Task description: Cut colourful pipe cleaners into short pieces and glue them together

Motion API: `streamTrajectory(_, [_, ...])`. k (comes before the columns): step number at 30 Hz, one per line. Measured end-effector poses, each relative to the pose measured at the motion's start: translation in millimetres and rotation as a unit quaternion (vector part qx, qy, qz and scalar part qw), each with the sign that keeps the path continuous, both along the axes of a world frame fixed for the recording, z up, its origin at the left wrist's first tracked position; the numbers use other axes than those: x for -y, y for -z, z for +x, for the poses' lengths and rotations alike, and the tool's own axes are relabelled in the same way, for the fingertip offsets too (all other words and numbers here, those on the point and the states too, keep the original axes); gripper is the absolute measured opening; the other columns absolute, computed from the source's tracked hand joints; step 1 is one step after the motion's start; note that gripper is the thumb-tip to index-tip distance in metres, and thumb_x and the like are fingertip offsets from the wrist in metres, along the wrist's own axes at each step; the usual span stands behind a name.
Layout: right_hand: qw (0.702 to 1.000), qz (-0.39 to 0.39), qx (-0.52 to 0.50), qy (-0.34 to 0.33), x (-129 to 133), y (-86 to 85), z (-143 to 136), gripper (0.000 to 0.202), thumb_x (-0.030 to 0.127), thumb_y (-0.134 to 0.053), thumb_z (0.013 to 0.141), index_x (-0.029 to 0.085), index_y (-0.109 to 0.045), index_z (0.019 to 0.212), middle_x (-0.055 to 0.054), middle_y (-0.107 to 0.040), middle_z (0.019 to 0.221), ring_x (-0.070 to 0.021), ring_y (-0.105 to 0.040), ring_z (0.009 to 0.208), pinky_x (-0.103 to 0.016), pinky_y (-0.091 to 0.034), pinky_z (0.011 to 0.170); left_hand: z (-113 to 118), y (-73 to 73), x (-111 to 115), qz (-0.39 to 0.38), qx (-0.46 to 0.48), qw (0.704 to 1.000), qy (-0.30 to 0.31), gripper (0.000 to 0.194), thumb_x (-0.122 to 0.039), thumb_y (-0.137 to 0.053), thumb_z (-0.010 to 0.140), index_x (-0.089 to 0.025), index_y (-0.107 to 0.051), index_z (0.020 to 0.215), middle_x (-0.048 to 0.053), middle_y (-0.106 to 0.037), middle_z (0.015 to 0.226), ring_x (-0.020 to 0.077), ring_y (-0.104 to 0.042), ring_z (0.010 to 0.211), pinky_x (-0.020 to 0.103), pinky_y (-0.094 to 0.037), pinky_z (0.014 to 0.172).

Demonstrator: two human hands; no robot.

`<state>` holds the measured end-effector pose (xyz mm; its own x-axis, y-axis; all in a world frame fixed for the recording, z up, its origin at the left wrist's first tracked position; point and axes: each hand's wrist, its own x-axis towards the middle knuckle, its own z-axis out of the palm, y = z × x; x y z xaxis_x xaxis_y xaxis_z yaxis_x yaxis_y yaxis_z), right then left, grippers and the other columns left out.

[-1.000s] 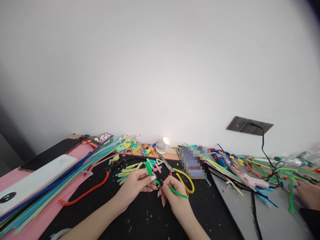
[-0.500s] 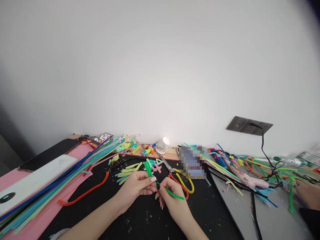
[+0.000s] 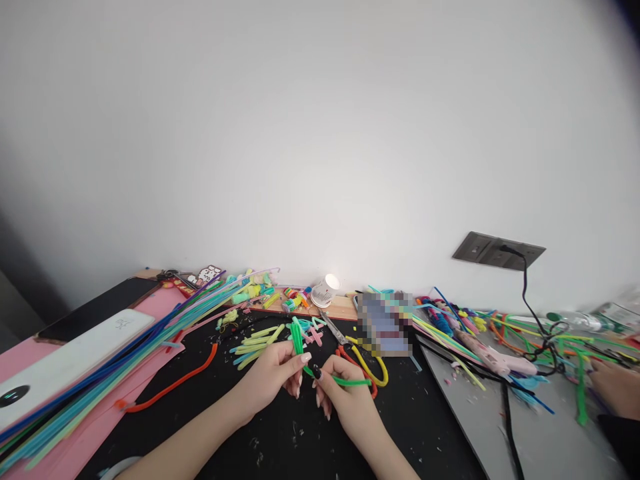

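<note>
A bunch of green pipe cleaners [image 3: 297, 337] is pinched between the thumb and fingers of my left hand [image 3: 280, 375], its loops pointing up. My right hand [image 3: 340, 390] pinches the green strand that runs out of the bunch, and its free end sticks out to the right past the knuckles. A short piece of green shows between the two hands. Scissors [image 3: 335, 327] with red and yellow handles lie just behind my right hand. Yellow-green and blue cut pieces [image 3: 257, 345] lie left of the bunch, and pink pieces [image 3: 314, 335] lie behind it.
Long pipe cleaners [image 3: 145, 353] and a white device [image 3: 75, 367] lie on pink paper at the left. A paper cup [image 3: 325, 291] stands by the wall, with a blurred phone [image 3: 384, 327] to its right. Another person's hand [image 3: 617, 387] is at the far right.
My hands have moved slightly apart, and more green strand shows between them. The free end at the right has swung up and lies more level.
</note>
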<state>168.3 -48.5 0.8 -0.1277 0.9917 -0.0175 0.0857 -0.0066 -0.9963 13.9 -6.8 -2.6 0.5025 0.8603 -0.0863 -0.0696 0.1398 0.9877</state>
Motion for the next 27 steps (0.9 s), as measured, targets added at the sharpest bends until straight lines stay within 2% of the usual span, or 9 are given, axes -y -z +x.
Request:
streamTrajectory(4, [0.999, 0.002, -0.046, 0.018, -3, 3.4, 5, 0.039, 0.05, -0.053, 0.079, 0.018, -0.042, 0.059, 0.009, -0.035, 0.043, -0.0043, -0.026, 0.036, -0.018, -0.017, 0.037, 0, 0.4, 2, 0.025, -0.01, 0.998, 0.064, 0.031, -0.045, -0.058, 0.075, -0.016, -0.047, 0.067, -0.006, -0.049, 0.049, 0.0092, -0.047, 0.041, 0.021, -0.041, 0.044])
streamTrajectory(10, [0.996, 0.011, -0.089, -0.012, -3, 5.1, 4, 0.048, 0.058, -0.049, 0.078, 0.02, -0.031, 0.054, 0.01, -0.021, 0.045, -0.0051, -0.015, 0.04, -0.022, -0.01, 0.04, -2, -1.8, 7, 0.007, -0.026, 0.988, 0.154, 0.03, -0.043, -0.059, 0.075, -0.016, -0.048, 0.067, -0.007, -0.047, 0.047, 0.0081, -0.043, 0.039, 0.02, -0.039, 0.041])
streamTrajectory(14, [0.992, -0.021, -0.114, -0.045, -2, 4.7, 1, 0.05, 0.06, -0.052, 0.075, 0.021, -0.031, 0.052, 0.01, -0.022, 0.044, -0.0047, -0.014, 0.039, -0.022, -0.009, 0.04, -4, -4.4, 8, -0.015, -0.032, 0.977, 0.212, 0.029, -0.042, -0.062, 0.073, -0.016, -0.05, 0.066, -0.006, -0.047, 0.046, 0.0079, -0.043, 0.038, 0.019, -0.038, 0.038])
streamTrajectory(19, [0.988, -0.067, -0.114, -0.083, 1, 1.9, 0, 0.049, 0.058, -0.053, 0.076, 0.02, -0.034, 0.052, 0.01, -0.027, 0.042, -0.0035, -0.016, 0.036, -0.022, -0.01, 0.038, -7, -7.1, 8, -0.044, -0.022, 0.966, 0.256, 0.026, -0.04, -0.065, 0.07, -0.015, -0.059, 0.074, -0.006, -0.051, 0.048, 0.0068, -0.044, 0.036, 0.017, -0.037, 0.037])
streamTrajectory(24, [0.978, -0.093, -0.14, -0.12, 4, -2.4, 4, 0.048, 0.053, -0.056, 0.076, 0.018, -0.034, 0.052, 0.011, -0.027, 0.042, -0.0022, -0.017, 0.037, -0.021, -0.009, 0.039, -12, -9.7, 9, -0.093, -0.034, 0.941, 0.323, 0.028, -0.039, -0.069, 0.066, -0.014, -0.058, 0.059, -0.003, -0.054, 0.046, 0.0071, -0.045, 0.034, 0.017, -0.037, 0.035])
streamTrajectory(27, [0.974, -0.11, -0.152, -0.13, 5, -2.9, 5, 0.045, 0.049, -0.057, 0.077, 0.018, -0.035, 0.053, 0.011, -0.027, 0.042, -0.0022, -0.017, 0.037, -0.021, -0.009, 0.039, -13, -11.2, 10, -0.114, -0.044, 0.93, 0.347, 0.026, -0.037, -0.07, 0.064, -0.015, -0.059, 0.059, -0.003, -0.054, 0.045, 0.0077, -0.045, 0.033, 0.018, -0.038, 0.034])
